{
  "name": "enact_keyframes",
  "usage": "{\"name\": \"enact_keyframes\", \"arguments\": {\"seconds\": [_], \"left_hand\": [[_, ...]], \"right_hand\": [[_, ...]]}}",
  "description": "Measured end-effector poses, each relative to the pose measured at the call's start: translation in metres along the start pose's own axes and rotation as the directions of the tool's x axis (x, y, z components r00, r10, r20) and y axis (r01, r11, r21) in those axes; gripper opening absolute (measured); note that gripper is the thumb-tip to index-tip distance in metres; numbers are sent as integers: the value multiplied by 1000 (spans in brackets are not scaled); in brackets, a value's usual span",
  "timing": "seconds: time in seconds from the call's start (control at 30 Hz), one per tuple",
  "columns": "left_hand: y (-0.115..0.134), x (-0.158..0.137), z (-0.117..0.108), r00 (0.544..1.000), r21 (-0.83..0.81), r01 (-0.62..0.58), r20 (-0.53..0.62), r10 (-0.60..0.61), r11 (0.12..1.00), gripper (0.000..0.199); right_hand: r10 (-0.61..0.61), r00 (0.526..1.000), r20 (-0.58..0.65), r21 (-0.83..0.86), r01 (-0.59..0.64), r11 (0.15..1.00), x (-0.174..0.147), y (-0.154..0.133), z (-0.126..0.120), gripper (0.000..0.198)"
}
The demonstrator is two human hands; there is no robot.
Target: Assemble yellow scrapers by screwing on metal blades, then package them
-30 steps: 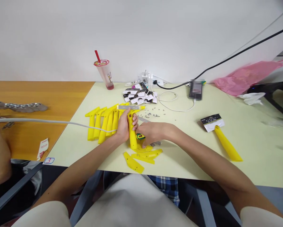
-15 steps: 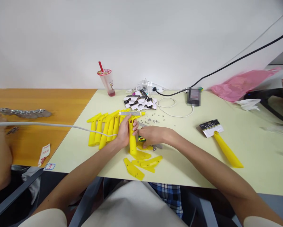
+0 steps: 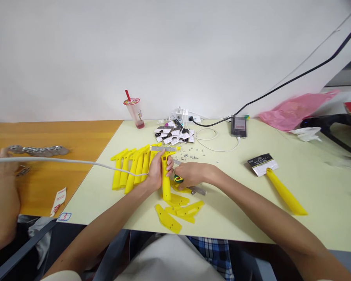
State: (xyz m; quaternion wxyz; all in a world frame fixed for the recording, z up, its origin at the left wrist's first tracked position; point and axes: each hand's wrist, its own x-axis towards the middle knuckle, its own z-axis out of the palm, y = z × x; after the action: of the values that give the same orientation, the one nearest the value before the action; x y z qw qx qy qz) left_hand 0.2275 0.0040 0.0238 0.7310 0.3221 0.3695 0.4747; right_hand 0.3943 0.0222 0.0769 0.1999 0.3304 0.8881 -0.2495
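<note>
My left hand point(image 3: 157, 170) is closed around a yellow scraper point(image 3: 166, 183), held upright with a metal blade strip point(image 3: 163, 148) across its head. Just to the right, my right hand point(image 3: 189, 174) is curled over the table with a green-and-yellow tool handle point(image 3: 178, 179) showing at its fingers; the rest of that tool is hidden. Its fingertips are close to a yellow cover piece point(image 3: 183, 189) and grey metal strips point(image 3: 201, 190). Nearer my body lie several loose yellow cover pieces point(image 3: 168, 219). Several more yellow scraper handles point(image 3: 130, 177) lie in a row left of my left hand.
Small metal fasteners point(image 3: 189, 157) are scattered behind my hands, before a pile of printed cards point(image 3: 175, 132). A cup point(image 3: 136, 113) stands at the back. A carded yellow scraper point(image 3: 285, 191) lies right. A white cable point(image 3: 75, 161) crosses left, near another person's hand point(image 3: 2, 168).
The whole view has shifted slightly, so the table sits lower in the picture. My left hand keeps the scraper upright, and my right hand stays curled beside it.
</note>
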Motion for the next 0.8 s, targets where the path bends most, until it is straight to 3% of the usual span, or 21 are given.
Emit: {"name": "enact_keyframes", "arguments": {"seconds": [0.1, 0.2, 0.27, 0.33, 0.43, 0.6, 0.7, 0.8], "left_hand": [[0, 1, -1, 1000, 1, -4, -3, 4, 1000, 56], [-1, 2, -2, 1000, -19, -4, -2, 4, 1000, 55], [-1, 2, -2, 1000, -35, 6, 8, -6, 999, 54], [-2, 1, 0, 999, -36, 27, 28, -26, 999, 54], [-5, 0, 1, 996, -17, 54, 72, -52, 998, 53], [-9, -2, 1, 989, 18, 91, 116, -93, 996, 53], [-10, -3, 2, 984, 39, 120, 131, -124, 992, 56], [-9, -4, 4, 982, 54, 121, 139, -128, 991, 54]], "right_hand": [[-6, 1000, -27, 26, 7, 1000, -13, 3, -10, 27], [-102, 978, -184, 137, 129, 982, -33, 8, -25, 41], [-152, 948, -281, 189, 210, 959, -47, 13, -36, 28], [-127, 921, -368, 203, 213, 956, -58, 18, -45, 13], [-39, 860, -509, 264, 199, 944, -68, 26, -53, 22], [2, 754, -657, 346, 299, 889, -72, 35, -57, 33], [49, 700, -712, 284, 223, 933, -67, 34, -54, 25], [95, 687, -720, 220, 96, 971, -60, 31, -51, 17]]}}
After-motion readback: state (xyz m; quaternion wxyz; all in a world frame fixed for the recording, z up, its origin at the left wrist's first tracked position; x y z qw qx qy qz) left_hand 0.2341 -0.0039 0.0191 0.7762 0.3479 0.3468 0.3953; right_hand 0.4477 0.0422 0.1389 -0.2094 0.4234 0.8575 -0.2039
